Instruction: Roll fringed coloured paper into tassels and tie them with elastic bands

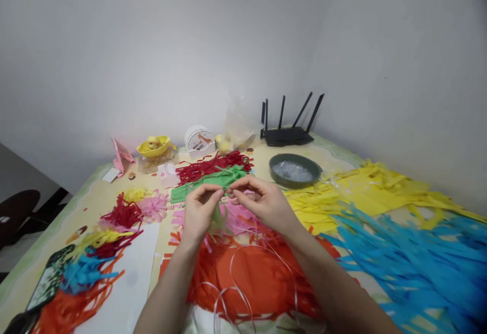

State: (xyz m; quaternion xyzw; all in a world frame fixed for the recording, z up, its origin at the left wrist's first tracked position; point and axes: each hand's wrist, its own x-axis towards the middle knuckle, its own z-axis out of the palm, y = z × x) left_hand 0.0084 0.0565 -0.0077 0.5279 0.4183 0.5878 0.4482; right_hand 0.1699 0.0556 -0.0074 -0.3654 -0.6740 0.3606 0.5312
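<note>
My left hand (201, 209) and my right hand (262, 199) meet fingertip to fingertip above the middle of the table, both in a pinch. A thin white ribbon (233, 268) hangs from between them and falls in loops toward the front edge. The exact bit between the fingertips is too small to make out. Below my wrists lies orange fringed paper (251, 278). Pink fringed paper (241, 217), green fringed paper (213, 180) and dark red fringed paper (216, 165) are layered behind it.
Yellow strips (373, 187) and blue strips (403, 268) cover the right side. A dark green bowl (315, 164) holds clear pieces, with a black router (287, 136) behind. At left are small multicoloured tassels (87, 270), a white sheet (139, 268) and a phone (49, 278). A yellow dish (163, 146) stands farther back.
</note>
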